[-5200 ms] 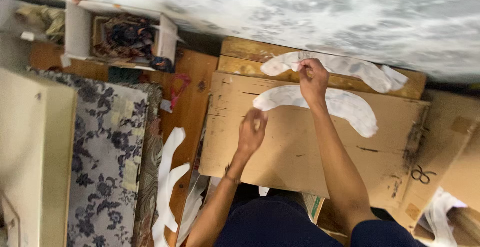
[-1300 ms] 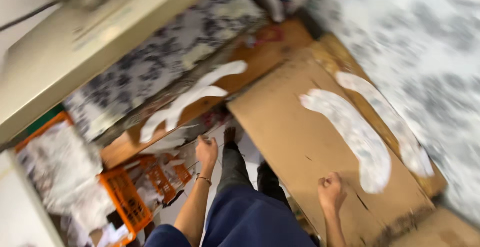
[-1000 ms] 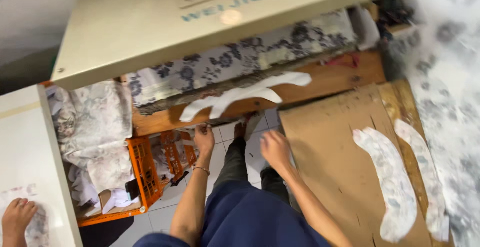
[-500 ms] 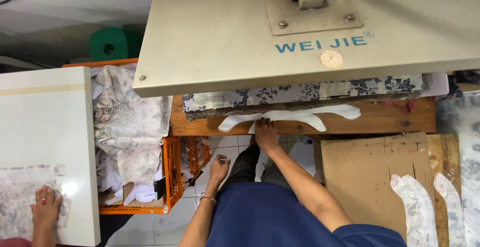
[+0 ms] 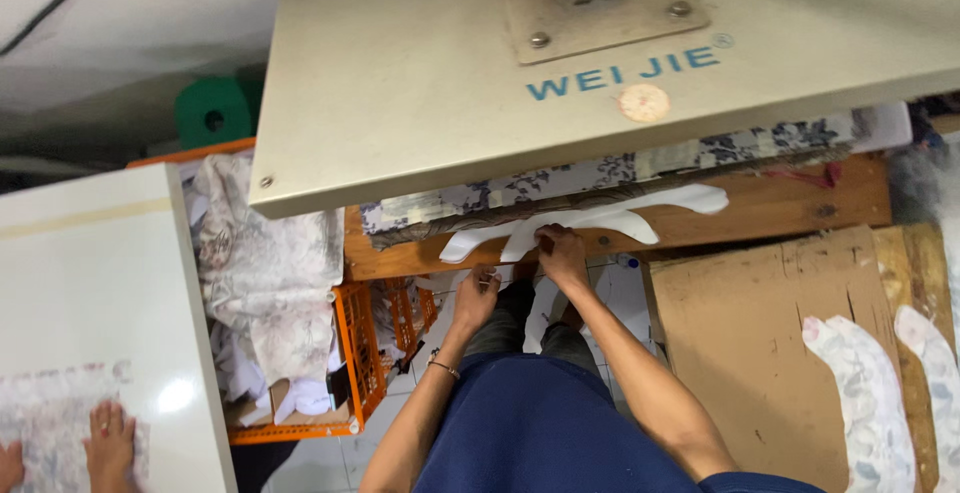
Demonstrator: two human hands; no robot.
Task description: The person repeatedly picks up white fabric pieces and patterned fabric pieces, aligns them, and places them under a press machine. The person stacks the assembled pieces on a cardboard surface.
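My right hand (image 5: 562,254) rests on the white curved fabric pieces (image 5: 610,221) lying on a wooden shelf (image 5: 780,211) under the large beige press plate (image 5: 560,63), and pinches their near edge. My left hand (image 5: 476,291) hovers just left of it, fingers curled near the left end of the white pieces; I cannot tell whether it grips anything. A floral patterned cloth (image 5: 620,171) lies on the bed beneath the plate.
A brown cardboard sheet (image 5: 750,343) at right carries two printed curved pieces (image 5: 868,403). An orange crate (image 5: 352,353) with crumpled floral fabric (image 5: 270,273) stands at left. Another person's hand (image 5: 108,439) presses on a white table (image 5: 90,293) at lower left.
My view swung from the cardboard sheet leftward to the press. My right hand left the cardboard and reached the white pieces on the shelf; my left hand rose towards them.
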